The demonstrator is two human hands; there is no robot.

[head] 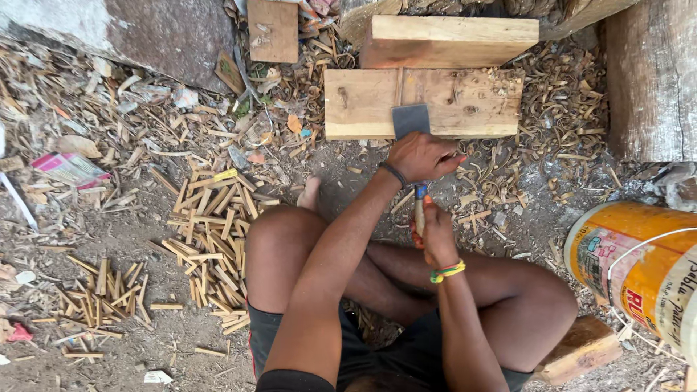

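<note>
Sat cross-legged on the littered dirt, facing a pale flat wooden plank (363, 101) with a thicker reddish-edged timber block (450, 40) just behind it. Found the flat grey rectangular metal blade (411, 120) lying against the middle of the plank's front edge, broad face up. Saw the left hand (421, 156) clenched over the blade's base, fingers curled down and pointing right; could not tell whether a sliver of wood was pinched beneath. Saw the right hand (438, 236), with green and yellow bands at the wrist, closed round the short wooden handle (419, 207) just below the left, with only a little of the handle showing between the two fists.

Judged the blade stiff, fairly heavy toward the front and sharp along one edge, so best taken by the handle, with any steadying grip kept on the flat or the back near the base and well off the edge. Reckoned the handle dry and unlikely to slip.

Noted a heap of short split pale wooden sticks (210, 218) beside the left knee, curled wood shavings (559, 94) to the right of the plank, and an orange-and-yellow plastic bucket (639, 265) near the right knee.
</note>
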